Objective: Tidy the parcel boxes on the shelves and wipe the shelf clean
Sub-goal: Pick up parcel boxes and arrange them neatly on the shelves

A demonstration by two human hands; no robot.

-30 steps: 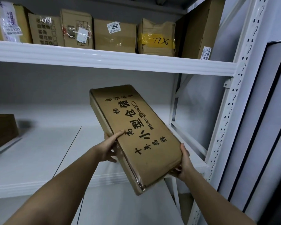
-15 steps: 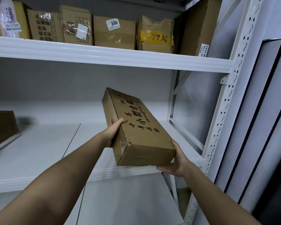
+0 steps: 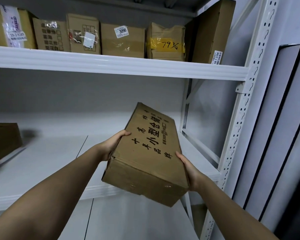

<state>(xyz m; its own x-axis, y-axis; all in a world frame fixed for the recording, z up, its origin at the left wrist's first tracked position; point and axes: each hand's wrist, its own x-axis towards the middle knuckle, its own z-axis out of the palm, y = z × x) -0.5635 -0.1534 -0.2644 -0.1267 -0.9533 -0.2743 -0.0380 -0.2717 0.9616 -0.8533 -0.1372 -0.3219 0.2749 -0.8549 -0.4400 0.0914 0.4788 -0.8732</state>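
A long, flat cardboard box (image 3: 150,153), matt brown with black printed characters on its broad top face and a scuffed near end, is held in the air in front of the white middle shelf (image 3: 42,158), over its front edge near the right upright (image 3: 239,135). Its long axis runs away from the viewer, the far end raised and pointing up and slightly left toward the back of the bay, the near end lower. The left hand (image 3: 111,146) grips the left long side, fingers curled over the top edge; the right hand (image 3: 189,168) clasps the right long side near the near corner, thumb on top. Both forearms reach forward, bare. The upper shelf (image 3: 111,64), smooth white metal, carries a row of taped brown parcels (image 3: 122,41). Another brown box (image 3: 3,141) sits at the far left of the middle shelf.
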